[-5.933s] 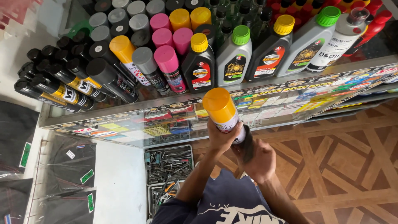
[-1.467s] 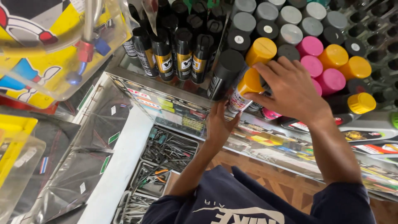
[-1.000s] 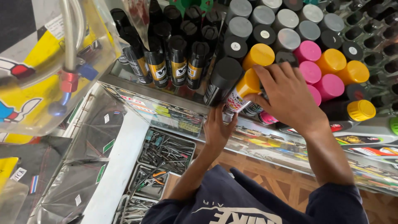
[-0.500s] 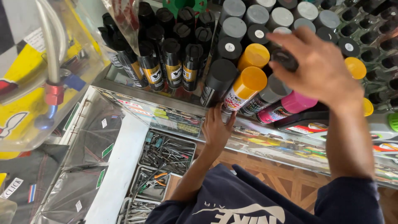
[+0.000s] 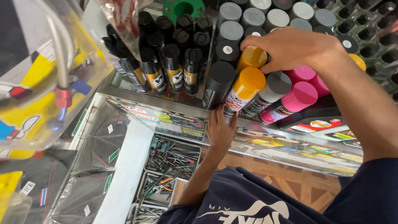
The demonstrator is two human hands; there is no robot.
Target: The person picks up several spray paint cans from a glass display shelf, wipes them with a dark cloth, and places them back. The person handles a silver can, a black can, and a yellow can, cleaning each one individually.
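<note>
The right hand [image 5: 296, 47] curls over the yellow-capped spray can [image 5: 251, 57] in the stack, tucking it in. The left hand [image 5: 219, 128], fingers together, props the front yellow-capped can [image 5: 244, 88]. Next it needs a gentle push.

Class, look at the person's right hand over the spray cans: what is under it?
Under the right hand shows an orange-capped can, its fingers curled over the cap. The rest of that can and whatever else lies beneath the palm are covered.

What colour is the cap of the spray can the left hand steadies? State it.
Orange-yellow cap on the spray can, left hand beneath; head view.
</note>
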